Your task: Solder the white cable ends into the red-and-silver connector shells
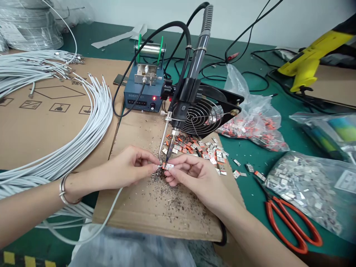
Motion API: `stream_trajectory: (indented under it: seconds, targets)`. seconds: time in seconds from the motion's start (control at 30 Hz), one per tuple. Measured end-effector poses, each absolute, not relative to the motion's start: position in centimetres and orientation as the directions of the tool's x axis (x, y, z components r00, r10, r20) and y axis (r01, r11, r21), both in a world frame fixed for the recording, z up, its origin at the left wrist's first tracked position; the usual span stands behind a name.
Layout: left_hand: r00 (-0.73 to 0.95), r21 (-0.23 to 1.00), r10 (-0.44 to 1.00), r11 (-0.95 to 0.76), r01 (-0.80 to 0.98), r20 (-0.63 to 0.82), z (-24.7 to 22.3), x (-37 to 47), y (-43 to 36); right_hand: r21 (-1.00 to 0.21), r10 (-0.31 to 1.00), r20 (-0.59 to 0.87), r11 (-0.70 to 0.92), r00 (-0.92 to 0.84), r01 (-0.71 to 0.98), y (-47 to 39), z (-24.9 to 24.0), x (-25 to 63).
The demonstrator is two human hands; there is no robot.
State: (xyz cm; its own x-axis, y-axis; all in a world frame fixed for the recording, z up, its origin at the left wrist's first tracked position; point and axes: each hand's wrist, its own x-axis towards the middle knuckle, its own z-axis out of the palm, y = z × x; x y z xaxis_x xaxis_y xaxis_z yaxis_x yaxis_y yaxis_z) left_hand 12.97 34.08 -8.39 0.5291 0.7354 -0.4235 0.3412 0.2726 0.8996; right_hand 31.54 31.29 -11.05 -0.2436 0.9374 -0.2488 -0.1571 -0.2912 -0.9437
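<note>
My left hand pinches the end of a white cable that loops down towards the front edge. Between thumb and fingers, my right hand grips a small metal connector with an orange part. The cable end and the connector meet right under the tip of a soldering iron, which is clamped in a stand and points down. A thin metal feed tube ends beside the tip. Whether the tip touches the connector I cannot tell.
Loose connectors lie around a fan behind my right hand. A solder feeder stands behind. Bundled white cables are at left. Orange-handled scissors, a bag of metal parts and a yellow glue gun are at right.
</note>
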Motion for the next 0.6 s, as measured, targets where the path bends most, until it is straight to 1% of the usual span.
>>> stream_trajectory:
  seconds: [0.27, 0.47, 0.6]
  targets:
    - [0.53, 0.9, 0.734, 0.276, 0.338, -0.424, -8.39, 12.89, 33.92, -0.93, 0.929, -0.243, -0.304, -0.28, -0.204, 31.32, -11.01, 31.84]
    - [0.558, 0.878, 0.681, 0.32, 0.356, -0.474, -8.43, 12.67, 34.27, -0.914, 0.908, -0.265, -0.343, -0.324, -0.215, 31.36, -10.94, 31.97]
    - [0.557, 0.876, 0.679, 0.317, 0.364, -0.478, -8.51, 12.64, 34.41, -0.906, 0.908, -0.278, -0.356, -0.314, -0.229, 31.29, -11.0, 32.03]
